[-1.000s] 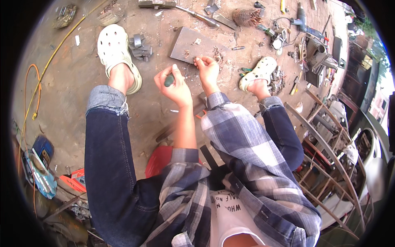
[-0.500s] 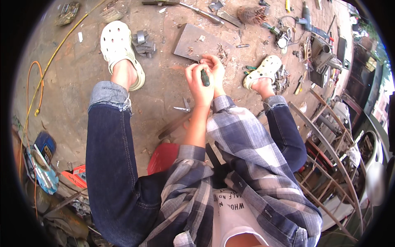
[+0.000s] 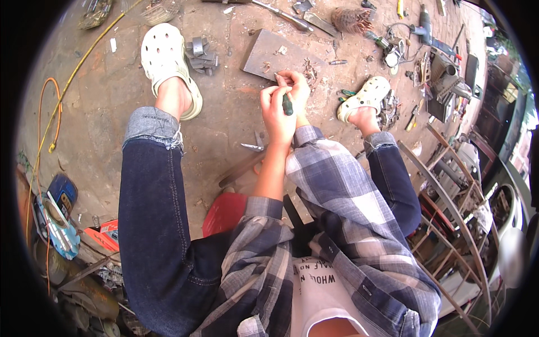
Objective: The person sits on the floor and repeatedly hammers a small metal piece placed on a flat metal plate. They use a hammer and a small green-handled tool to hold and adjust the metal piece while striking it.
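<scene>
My left hand [image 3: 277, 115] is closed around a tool with a dark green handle [image 3: 288, 105]; its working end is hidden by my fingers. My right hand [image 3: 301, 89] meets it from the right, fingers curled and pinched together at the fingertips. Whatever lies between them is too small to make out. Just beyond both hands a flat dark metal plate [image 3: 268, 55] rests on the ground. Thin copper-coloured scraps [image 3: 310, 69] are scattered on its right part. A small pointed metal piece [image 3: 338, 62] lies to the right of the plate.
White clogs [image 3: 164, 53] are on my feet at either side. Dark metal pieces [image 3: 202, 56] are stacked by the left one. A hammer-like tool, chisel [image 3: 320, 25] and corded power tool [image 3: 425, 28] lie farther off. A metal frame [image 3: 449, 191] stands right; a yellow cable [image 3: 84, 59] runs left.
The whole view has shifted slightly. My hands stay together by the plate, the left still around the green handle, with finger positions a little changed.
</scene>
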The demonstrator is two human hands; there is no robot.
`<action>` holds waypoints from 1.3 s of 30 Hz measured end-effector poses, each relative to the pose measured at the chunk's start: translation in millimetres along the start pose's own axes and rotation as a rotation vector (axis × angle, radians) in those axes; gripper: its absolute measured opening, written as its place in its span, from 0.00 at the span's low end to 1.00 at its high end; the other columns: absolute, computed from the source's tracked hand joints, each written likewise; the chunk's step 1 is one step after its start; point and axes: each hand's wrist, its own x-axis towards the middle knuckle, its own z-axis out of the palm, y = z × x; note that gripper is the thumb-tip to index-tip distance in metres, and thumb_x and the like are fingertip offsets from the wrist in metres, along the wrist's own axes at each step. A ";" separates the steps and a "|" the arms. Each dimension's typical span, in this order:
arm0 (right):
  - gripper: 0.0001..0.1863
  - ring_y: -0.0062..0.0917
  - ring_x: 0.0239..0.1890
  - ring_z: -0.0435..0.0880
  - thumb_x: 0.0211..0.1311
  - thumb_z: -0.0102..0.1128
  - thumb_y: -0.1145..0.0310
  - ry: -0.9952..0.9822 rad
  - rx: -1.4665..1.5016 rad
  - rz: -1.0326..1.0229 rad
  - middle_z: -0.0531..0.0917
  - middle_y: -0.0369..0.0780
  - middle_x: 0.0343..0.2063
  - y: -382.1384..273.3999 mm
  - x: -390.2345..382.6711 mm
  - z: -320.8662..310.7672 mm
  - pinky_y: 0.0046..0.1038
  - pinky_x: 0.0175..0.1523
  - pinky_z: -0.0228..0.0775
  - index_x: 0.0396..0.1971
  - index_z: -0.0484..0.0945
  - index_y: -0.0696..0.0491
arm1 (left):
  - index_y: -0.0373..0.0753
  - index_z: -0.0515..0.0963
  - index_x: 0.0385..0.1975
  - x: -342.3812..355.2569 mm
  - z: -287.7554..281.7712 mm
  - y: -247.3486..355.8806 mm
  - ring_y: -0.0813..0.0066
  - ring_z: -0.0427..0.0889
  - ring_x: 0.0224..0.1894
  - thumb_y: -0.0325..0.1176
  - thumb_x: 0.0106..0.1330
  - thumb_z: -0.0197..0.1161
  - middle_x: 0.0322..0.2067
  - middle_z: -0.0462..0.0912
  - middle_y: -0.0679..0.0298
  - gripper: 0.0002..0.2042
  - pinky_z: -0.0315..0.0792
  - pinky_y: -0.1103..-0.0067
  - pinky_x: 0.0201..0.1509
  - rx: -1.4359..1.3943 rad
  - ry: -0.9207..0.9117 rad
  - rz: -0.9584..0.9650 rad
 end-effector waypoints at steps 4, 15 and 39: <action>0.07 0.17 0.25 0.75 0.50 0.68 0.76 -0.008 -0.017 0.003 0.77 0.35 0.23 -3.6 1.4 -1.0 0.20 0.32 0.71 0.30 0.80 0.57 | 0.38 0.77 0.36 -0.2 -0.7 1.0 0.62 0.74 0.42 0.22 0.52 0.64 0.38 0.71 0.58 0.11 0.70 0.72 0.47 0.025 0.012 -0.008; 0.07 0.17 0.24 0.76 0.49 0.67 0.76 -0.009 0.002 0.047 0.77 0.36 0.24 -5.5 3.3 -2.1 0.20 0.32 0.72 0.29 0.80 0.56 | 0.37 0.77 0.36 2.3 3.3 -3.1 0.63 0.74 0.41 0.22 0.53 0.64 0.37 0.71 0.59 0.11 0.70 0.73 0.46 -0.029 0.021 -0.005; 0.08 0.20 0.26 0.77 0.54 0.62 0.74 0.005 0.143 0.100 0.78 0.37 0.27 8.9 -40.5 -40.0 0.22 0.33 0.71 0.35 0.77 0.56 | 0.40 0.75 0.36 5.8 7.6 3.9 0.62 0.71 0.36 0.22 0.55 0.61 0.34 0.65 0.58 0.09 0.70 0.71 0.41 0.079 -0.068 -0.041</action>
